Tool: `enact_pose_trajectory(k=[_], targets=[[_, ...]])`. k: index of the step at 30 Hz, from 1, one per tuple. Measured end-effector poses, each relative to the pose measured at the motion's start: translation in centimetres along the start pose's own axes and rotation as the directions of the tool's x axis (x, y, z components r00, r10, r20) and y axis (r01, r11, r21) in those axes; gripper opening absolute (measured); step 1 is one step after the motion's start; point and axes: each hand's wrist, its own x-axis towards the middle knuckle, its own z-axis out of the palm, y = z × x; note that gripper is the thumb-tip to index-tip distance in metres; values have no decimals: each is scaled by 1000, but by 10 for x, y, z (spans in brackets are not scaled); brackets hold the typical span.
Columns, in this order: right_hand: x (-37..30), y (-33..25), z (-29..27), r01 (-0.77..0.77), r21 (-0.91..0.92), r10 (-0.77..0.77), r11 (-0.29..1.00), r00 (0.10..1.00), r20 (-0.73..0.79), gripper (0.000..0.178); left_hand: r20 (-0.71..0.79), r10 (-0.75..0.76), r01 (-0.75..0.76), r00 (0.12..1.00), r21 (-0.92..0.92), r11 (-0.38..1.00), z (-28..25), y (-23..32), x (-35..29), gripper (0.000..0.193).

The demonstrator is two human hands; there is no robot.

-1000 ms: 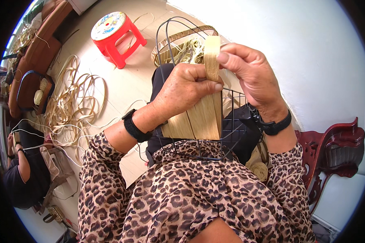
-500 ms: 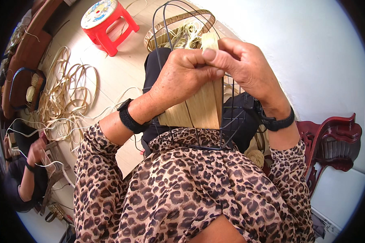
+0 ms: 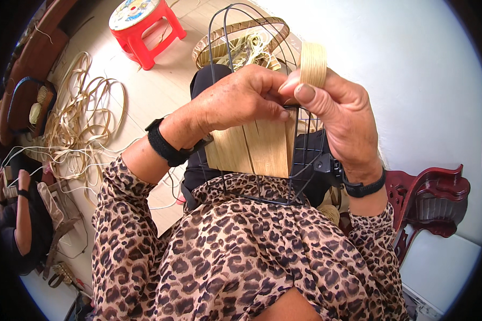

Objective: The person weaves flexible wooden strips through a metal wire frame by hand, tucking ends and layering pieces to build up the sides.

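On my lap stands a black wire basket frame (image 3: 231, 33) with tall looped handles. Wide tan flat strips (image 3: 268, 152) cover part of its side. My right hand (image 3: 348, 109) pinches a pale flat strip (image 3: 313, 65) between thumb and fingers, and the strip curls up in a loop above the knuckles. At the frame's upper edge my left hand (image 3: 241, 99) is closed, its thumb lying over the tan strips and its fingertips near my right thumb. Exactly where the pale strip meets the frame is hidden by my fingers.
Ahead lies a round woven tray (image 3: 202, 52) with shredded pale fibre. A red stool (image 3: 139, 45) stands far left, and loose tan strips (image 3: 85, 107) lie coiled on the floor. Another person's arm (image 3: 24, 214) is at left. Carved dark-red wooden furniture (image 3: 431, 198) stands right, by a white wall.
My right hand has moved right and slightly down, away from my left, drawing the pale strip into a higher loop. The other person's hand at left has shifted.
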Motion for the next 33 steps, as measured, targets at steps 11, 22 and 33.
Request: enact_pose_trajectory(k=[11,22,33], targets=[[-14,-17,11,8,-167,-16,986,999,-48,18,129,-57,100,990,-351,931,-6,-4,4,40],[-6,-29,12,-6,-113,-10,994,989,-147,23,110,-13,34,994,-196,980,-8,9,-8,52],[-13,-37,14,26,-170,-45,985,993,-110,22,-232,259,-201,938,248,948,-15,23,-37,30]])
